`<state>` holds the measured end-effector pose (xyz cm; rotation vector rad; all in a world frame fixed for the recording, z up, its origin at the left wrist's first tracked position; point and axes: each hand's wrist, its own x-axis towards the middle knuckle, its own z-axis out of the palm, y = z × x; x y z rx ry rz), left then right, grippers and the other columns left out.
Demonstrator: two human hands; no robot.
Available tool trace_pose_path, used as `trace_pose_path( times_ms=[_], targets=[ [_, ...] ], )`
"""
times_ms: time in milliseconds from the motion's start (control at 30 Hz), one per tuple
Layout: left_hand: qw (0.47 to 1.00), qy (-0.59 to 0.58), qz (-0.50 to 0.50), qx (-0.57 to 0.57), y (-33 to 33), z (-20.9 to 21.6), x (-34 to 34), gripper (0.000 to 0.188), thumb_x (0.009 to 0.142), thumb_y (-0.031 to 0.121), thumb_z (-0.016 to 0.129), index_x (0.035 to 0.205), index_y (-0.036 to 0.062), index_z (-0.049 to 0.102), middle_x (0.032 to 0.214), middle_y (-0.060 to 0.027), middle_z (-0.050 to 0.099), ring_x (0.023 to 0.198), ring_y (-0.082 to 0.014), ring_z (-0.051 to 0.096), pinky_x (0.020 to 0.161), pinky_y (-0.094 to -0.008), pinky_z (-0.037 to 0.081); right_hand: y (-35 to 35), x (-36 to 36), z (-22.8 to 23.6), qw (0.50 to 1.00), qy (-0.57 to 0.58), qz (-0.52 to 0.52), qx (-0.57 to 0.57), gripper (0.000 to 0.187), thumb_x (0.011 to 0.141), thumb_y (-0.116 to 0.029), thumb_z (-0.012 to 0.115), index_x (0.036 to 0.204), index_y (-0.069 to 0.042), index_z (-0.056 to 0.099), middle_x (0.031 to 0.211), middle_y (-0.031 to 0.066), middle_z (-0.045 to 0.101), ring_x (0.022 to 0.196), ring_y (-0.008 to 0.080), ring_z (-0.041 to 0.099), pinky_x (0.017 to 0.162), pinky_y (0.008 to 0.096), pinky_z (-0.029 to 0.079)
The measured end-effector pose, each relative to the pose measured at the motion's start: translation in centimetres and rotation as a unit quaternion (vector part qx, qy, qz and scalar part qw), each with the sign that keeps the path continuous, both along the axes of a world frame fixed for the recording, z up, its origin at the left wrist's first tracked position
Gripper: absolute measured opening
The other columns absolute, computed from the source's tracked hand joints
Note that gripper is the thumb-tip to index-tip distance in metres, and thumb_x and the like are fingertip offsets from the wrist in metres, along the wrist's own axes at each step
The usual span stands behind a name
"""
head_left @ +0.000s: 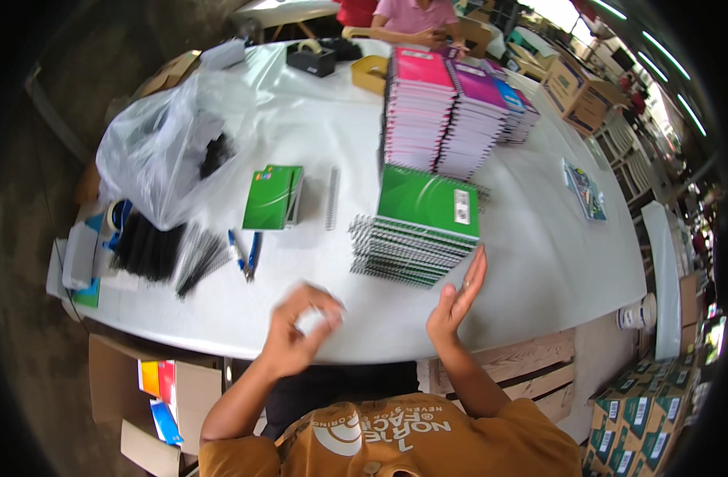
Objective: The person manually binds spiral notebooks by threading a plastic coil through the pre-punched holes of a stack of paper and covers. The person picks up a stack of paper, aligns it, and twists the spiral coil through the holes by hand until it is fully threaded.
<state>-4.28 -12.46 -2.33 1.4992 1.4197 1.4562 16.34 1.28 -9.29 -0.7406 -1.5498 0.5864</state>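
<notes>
A stack of green spiral notebooks (pixel 427 199) stands in front of me, wire coils sticking out at its left and far sides. My right hand (pixel 458 306) is at the stack's near right corner, fingers stretched out and palm toward it; whether it touches is hard to tell. My left hand (pixel 304 326) hovers over the table's near edge, its fingers curved and smeared by motion. Something white shows between its thumb and fingers, perhaps only the table. Farther left lie small green notebooks (pixel 268 199), a loose wire coil (pixel 331 199) and blue-handled pliers (pixel 246 253).
Tall piles of pink notebooks (pixel 418 107) and purple notebooks (pixel 477 119) rise behind the green stack. A clear plastic bag (pixel 153 147), black coils (pixel 145 242) and silver coils (pixel 201 258) occupy the left. A person in pink (pixel 415 20) sits across the white table (pixel 539 262).
</notes>
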Motion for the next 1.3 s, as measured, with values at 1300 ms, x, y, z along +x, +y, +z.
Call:
trace_pose_path(
  times_ms=[1300],
  targets=[
    [0.824, 0.532, 0.175, 0.084, 6.5, -6.5, -12.3, 0.048, 0.076, 0.014, 0.069, 0.121, 0.0051, 0.054, 0.120, -0.0147, 0.057, 0.113, -0.0329, 0.051, 0.096, -0.0409, 0.041, -7.6, 1.0, -6.3, 0.940, -0.329, -0.090, -0.022, 0.041, 0.080, -0.009, 0.055, 0.119, 0.000, 0.052, 0.118, 0.0122, 0.058, 0.111, 0.0302, 0.051, 0.095, 0.0411, 0.036]
  ],
)
